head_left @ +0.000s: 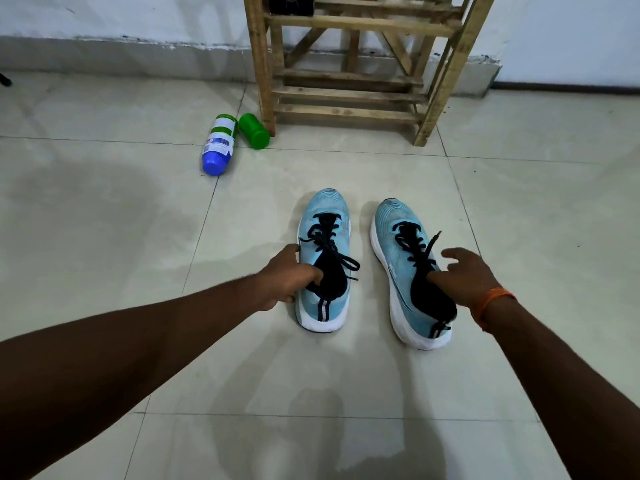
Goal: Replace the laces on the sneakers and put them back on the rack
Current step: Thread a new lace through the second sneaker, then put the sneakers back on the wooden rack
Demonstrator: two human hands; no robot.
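Two light blue sneakers with white soles and black laces stand side by side on the tiled floor, toes pointing away from me. My left hand (289, 278) grips the left sneaker (323, 216) at its collar, thumb inside the black opening and fingers on the outer side. My right hand (464, 277) hovers over the right sneaker (391, 244), thumb reaching into its opening, the other fingers spread and loose. A black lace end (434, 239) sticks up by those fingers. The wooden rack (349, 81) stands against the wall straight ahead.
A white bottle with a blue cap (218, 145) lies on the floor left of the rack, and a green container (254, 130) lies beside it. A dark item (291, 3) sits on an upper rack shelf. The wall (121, 15) runs behind.
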